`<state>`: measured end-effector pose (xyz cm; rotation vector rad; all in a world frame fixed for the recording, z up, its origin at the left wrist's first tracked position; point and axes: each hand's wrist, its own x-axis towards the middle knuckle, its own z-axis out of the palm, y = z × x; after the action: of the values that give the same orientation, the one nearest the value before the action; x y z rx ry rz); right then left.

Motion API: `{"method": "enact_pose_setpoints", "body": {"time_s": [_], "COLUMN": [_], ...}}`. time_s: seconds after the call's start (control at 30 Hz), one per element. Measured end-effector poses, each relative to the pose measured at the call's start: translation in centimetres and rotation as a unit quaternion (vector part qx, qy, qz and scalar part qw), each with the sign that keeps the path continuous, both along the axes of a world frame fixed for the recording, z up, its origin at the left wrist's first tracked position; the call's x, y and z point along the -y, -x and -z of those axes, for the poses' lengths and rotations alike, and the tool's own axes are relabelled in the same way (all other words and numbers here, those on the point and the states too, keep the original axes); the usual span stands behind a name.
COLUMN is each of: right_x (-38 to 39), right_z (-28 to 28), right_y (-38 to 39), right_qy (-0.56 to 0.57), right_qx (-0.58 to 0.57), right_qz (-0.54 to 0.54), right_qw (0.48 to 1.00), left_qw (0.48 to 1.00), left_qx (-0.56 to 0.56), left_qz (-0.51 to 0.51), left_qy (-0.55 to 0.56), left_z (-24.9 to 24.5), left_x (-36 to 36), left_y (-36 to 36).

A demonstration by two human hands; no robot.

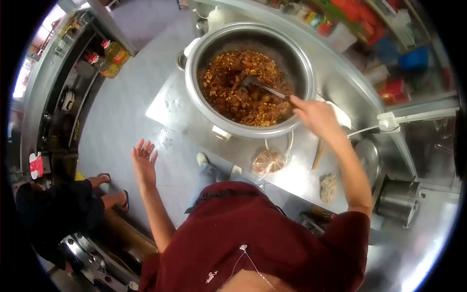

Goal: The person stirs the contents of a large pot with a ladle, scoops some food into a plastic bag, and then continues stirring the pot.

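A large round pot stands on the metal counter, holding a brown stew with meat-like chunks and many small yellow pieces. My right hand is closed round the handle of a metal ladle at the pot's right rim. The ladle's head rests in the middle of the stew, partly covered by it. Over the floor to the left, my left hand hangs in the air with fingers outstretched, touching nothing.
On the metal counter lie a clear bag and a crumpled cloth. A white squeeze bottle is behind the pot. A steel pot sits at right. Another person is at lower left. Oil jugs occupy a shelf.
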<state>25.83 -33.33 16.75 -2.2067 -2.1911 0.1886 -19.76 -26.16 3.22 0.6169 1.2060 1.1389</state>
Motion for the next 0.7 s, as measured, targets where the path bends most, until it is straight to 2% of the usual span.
{"method": "enact_pose_setpoints", "body": {"time_s": [0.07,0.17,0.27,0.37,0.4,0.5,0.53,0.63,0.7], "right_x": [0.0,-3.7,-7.0,-6.2,-5.3,-4.0,-4.6,-7.4,-7.7], "right_z": [-0.6,-0.6,4.9,5.5,4.8,0.9,1.5,3.8,5.1], "right_y": [-2.2,-0.8,0.2,1.4,1.5,-1.1,-1.4,-1.5,-1.9], "right_qy": [-0.053,-0.041,-0.081,-0.065,-0.016,-0.013,-0.064,-0.097,-0.022], "right_qx": [-0.041,-0.114,-0.095,-0.048,-0.012,-0.018,-0.004,0.047,0.053], "right_qz": [-0.015,0.088,0.059,-0.018,-0.002,0.001,0.003,0.025,0.079], "right_qw": [0.998,0.989,0.99,0.997,1.0,1.0,0.998,0.994,0.995], "left_qw": [1.0,0.999,0.999,0.998,0.998,0.999,0.999,0.999,0.997], "left_qx": [-0.002,0.005,0.014,0.019,0.023,0.013,0.003,0.01,0.031], "left_qz": [0.012,0.032,0.047,0.055,0.055,0.039,0.038,0.049,0.075], "left_qy": [0.006,-0.003,-0.009,-0.006,-0.01,-0.003,0.002,0.004,0.004], "left_z": [0.3,0.2,-0.2,-0.2,-0.2,-0.2,-0.3,-0.1,-0.2], "left_x": [-1.4,-3.1,-4.4,-5.2,-5.5,-5.6,-5.6,-6.0,-6.5], "left_y": [0.1,-0.8,-1.9,-2.3,-2.2,-2.2,-2.1,-2.7,-2.9]}}
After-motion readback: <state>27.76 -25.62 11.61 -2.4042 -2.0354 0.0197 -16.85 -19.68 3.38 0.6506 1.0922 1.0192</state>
